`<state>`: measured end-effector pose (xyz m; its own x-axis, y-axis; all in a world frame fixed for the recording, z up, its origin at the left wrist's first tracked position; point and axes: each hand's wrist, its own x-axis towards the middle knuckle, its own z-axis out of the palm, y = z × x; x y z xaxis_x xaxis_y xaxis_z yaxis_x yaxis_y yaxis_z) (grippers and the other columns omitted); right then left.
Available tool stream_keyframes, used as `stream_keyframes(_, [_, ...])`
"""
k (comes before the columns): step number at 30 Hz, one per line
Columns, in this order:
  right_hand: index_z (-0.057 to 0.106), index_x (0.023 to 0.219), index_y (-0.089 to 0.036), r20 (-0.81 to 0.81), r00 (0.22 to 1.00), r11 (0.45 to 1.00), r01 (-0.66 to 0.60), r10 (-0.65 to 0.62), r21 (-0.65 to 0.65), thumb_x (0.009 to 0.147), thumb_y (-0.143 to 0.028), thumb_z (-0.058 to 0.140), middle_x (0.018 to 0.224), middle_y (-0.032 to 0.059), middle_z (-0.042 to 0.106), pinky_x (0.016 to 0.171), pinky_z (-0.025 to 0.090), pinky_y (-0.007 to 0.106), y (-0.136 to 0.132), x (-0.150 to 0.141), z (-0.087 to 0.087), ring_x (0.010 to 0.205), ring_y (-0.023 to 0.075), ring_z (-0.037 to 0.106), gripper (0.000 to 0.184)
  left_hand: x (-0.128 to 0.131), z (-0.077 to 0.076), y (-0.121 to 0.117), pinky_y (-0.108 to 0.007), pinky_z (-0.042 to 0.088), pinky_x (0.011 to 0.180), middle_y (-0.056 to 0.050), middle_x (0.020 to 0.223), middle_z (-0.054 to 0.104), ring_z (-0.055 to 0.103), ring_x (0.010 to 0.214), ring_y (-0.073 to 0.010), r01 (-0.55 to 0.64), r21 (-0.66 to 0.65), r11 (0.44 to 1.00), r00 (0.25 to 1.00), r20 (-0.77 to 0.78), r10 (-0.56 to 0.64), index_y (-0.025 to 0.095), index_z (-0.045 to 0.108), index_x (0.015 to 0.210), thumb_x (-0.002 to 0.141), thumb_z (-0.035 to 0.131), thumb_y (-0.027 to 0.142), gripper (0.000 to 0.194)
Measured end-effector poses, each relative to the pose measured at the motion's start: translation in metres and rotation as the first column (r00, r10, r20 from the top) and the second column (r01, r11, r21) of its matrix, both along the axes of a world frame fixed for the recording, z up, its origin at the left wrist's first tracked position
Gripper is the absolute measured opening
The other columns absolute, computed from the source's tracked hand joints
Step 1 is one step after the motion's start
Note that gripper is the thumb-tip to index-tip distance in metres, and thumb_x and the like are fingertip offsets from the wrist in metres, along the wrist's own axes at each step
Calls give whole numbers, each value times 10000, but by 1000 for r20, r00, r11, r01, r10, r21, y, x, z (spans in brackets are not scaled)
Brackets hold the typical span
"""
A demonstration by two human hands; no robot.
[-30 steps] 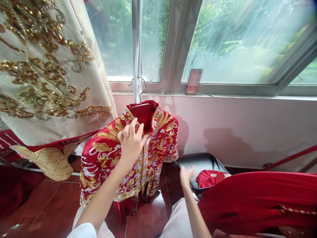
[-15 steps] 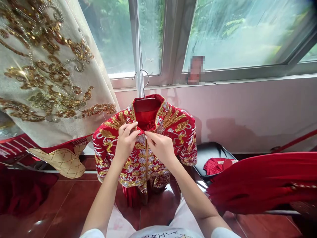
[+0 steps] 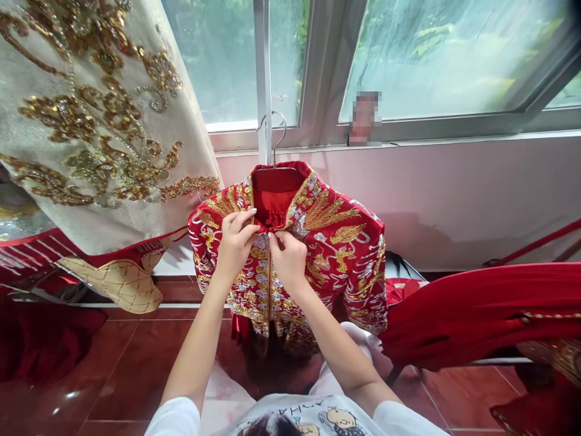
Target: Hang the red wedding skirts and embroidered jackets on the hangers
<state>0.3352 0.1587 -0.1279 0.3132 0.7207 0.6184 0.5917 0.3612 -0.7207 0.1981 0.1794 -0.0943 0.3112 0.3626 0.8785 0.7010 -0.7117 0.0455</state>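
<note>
A red jacket [image 3: 336, 242] thick with gold and silver embroidery hangs on a hanger [image 3: 275, 145] in front of the window. My left hand [image 3: 236, 242] pinches the left edge of its front opening just under the collar. My right hand [image 3: 287, 257] pinches the right edge, and the two hands meet at the top fastening. Both hands are closed on the cloth. The hanger's hook rises beside a white window post.
A cream garment [image 3: 91, 121] with gold beadwork hangs at the upper left. Red cloth [image 3: 476, 303] is draped at the right over a dark chair. More dark red fabric [image 3: 40, 339] lies on the red tiled floor at the left. A pink wall runs below the window sill.
My right hand came up from near the chair to the jacket's collar and joined the left hand. The jacket has turned a little, so its right sleeve faces me more.
</note>
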Motion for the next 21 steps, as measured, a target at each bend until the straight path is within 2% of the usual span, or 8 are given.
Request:
stream_keyframes(6, [589,688,-168,-162,978,989,-142,132,-51,856,-317,513,595,6,592,536,347,233,-6,-7,8,513,115,466,236,-2,1,-2,-470,445,1006,-69,1254,625,476,1160,-216,5,-20,1000,1000,2,-5,217,664,930,890,548,145,143])
stream_keyframes(9, [533,597,-173,-106,978,978,-192,183,-85,887,-309,472,508,-28,493,504,287,227,-11,-5,-7,463,91,374,326,-5,2,-4,-454,455,1008,-64,1247,623,485,1167,-206,52,8,999,999,16,-52,218,656,926,894,532,123,160])
stream_keyframes(11, [565,628,-163,24,988,980,-150,154,-132,919,-300,429,544,-4,540,531,302,231,-18,-5,-33,482,99,416,349,-8,3,-8,-435,472,1001,-56,1226,619,501,1171,-195,75,9,997,996,43,-75,222,654,920,901,520,119,170])
stream_keyframes(13, [617,719,-153,180,974,965,-92,139,-246,948,-287,387,663,51,638,586,349,238,-30,-8,-74,563,128,534,351,-14,3,-13,-399,500,976,-52,1199,594,522,1159,-182,76,-4,997,993,90,-75,228,664,916,904,526,140,164])
stream_keyframes(14, [632,755,-154,249,954,937,-77,169,-341,959,-278,367,714,73,669,609,372,242,-38,-9,-98,610,148,587,356,-18,4,-16,-376,515,955,-50,1175,576,535,1140,-175,66,-10,998,991,117,-65,232,674,909,902,537,160,155])
stream_keyframes(16, [648,801,-180,339,906,826,-18,251,-563,968,-255,348,760,83,700,628,414,250,-59,-12,-148,671,182,657,351,-26,7,-19,-340,534,908,-43,1101,544,561,1070,-164,33,-12,999,986,161,-31,242,698,881,891,567,210,135])
stream_keyframes(19, [638,696,-198,354,893,752,26,279,-659,843,-135,491,657,72,687,555,436,255,-94,-6,-212,613,223,689,218,-44,21,-18,-325,531,850,-35,969,536,579,943,-164,-9,11,1000,977,212,6,255,723,833,863,612,285,118])
stream_keyframes(21, [623,638,-206,362,902,738,75,237,-670,756,-60,523,609,62,672,512,438,253,-110,10,-236,579,236,693,212,-59,35,-14,-316,523,795,-39,900,551,578,859,-166,-26,18,1000,961,277,20,247,727,830,858,614,336,146])
